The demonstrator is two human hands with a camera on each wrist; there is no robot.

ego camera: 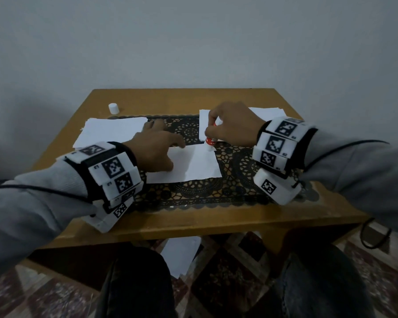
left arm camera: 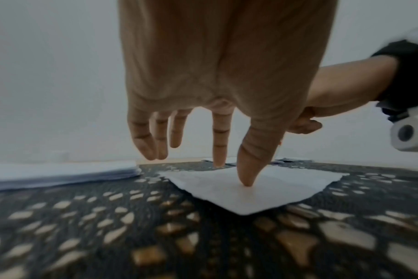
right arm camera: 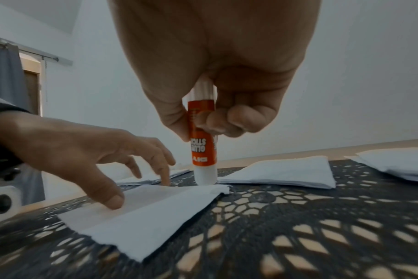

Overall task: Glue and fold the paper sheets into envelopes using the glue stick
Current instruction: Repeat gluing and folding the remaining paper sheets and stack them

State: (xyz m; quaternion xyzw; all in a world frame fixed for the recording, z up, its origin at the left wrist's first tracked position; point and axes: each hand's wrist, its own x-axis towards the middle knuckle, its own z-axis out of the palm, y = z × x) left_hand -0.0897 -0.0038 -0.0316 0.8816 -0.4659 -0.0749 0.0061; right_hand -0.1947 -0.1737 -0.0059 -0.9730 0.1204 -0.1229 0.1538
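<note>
Centrally, the paper sheet (ego camera: 189, 165) lies pinned under the left hand's (ego camera: 155, 150) spread, straight fingertips, while the right hand (ego camera: 233, 126) grips the upright glue stick (right arm camera: 202, 143), tip touching the sheet's far right corner.

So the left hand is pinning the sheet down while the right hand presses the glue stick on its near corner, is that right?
Not quite. The glue stick in the right hand touches the far right corner of the sheet, not the near one, as the head view shows. The rest stands: the left hand pins the sheet down with thumb and fingertip.
</note>
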